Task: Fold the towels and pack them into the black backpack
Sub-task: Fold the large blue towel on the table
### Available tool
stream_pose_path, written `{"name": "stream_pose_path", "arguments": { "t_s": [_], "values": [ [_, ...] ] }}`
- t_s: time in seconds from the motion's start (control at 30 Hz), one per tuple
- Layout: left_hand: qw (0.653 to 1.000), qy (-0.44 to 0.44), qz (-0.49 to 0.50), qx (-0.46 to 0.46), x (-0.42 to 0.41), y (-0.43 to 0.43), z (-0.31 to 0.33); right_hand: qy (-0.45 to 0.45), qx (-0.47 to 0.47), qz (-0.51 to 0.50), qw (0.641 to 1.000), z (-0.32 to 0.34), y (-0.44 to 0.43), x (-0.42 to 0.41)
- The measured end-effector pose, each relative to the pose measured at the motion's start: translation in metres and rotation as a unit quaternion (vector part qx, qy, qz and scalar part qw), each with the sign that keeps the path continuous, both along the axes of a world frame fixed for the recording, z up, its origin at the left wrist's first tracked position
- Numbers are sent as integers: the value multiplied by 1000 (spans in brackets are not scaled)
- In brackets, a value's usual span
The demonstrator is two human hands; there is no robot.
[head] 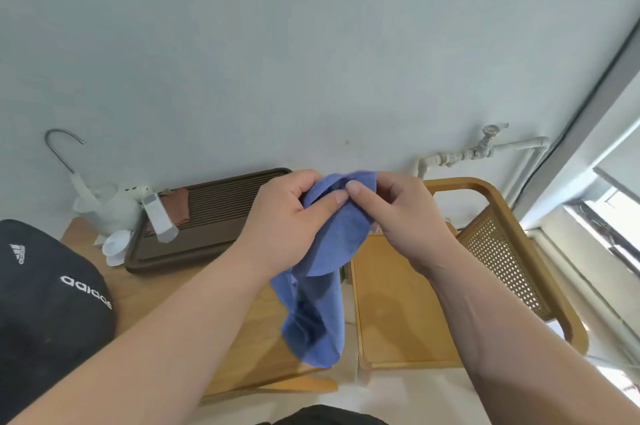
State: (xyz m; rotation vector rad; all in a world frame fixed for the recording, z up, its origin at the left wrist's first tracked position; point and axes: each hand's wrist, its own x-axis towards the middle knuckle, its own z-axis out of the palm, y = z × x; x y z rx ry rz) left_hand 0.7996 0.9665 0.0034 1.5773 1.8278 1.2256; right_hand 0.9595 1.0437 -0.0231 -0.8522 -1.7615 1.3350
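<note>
A blue towel (325, 251) hangs in the air over the gap between a wooden table and a chair. My left hand (287, 213) and my right hand (398, 213) both pinch its top edge, thumbs nearly touching; the rest of the cloth droops below in loose folds. The black backpack (45, 307) with white lettering lies at the left on the table, below and left of my left forearm. A brownish-red cloth (178, 204) lies in a dark tray behind my left hand.
A dark slatted tray (214, 216) sits at the back of the wooden table (156, 289). White plastic items and a metal hook (114, 206) stand left of it. A wooden chair (450, 286) with a cane back stands on the right. White pipes (478, 151) run along the wall.
</note>
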Motion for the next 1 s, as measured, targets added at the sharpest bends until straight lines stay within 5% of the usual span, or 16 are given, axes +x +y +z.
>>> {"name": "stream_pose_path", "arguments": {
  "t_s": [0.17, 0.37, 0.53, 0.7, 0.87, 1.0],
  "values": [
    [991, -58, 76, 93, 15, 18, 27, 17, -22, 19, 999, -11, -11, 7],
    [976, -121, 65, 166, 15, 22, 61, 120, -23, -99, 988, 24, 0, 12],
    [990, -106, 63, 74, 8, 12, 49, 191, -24, -164, 968, 80, 19, 22],
    [990, -72, -16, -121, -18, -5, 18, 64, 78, -71, 992, 92, 24, 13],
    [981, -168, -52, -83, -23, -16, 12, -66, 83, 87, 991, 52, 6, -11],
    [987, -134, -55, -71, -13, -19, 6, -63, 48, 95, 992, 19, -10, -29]
  ]
}}
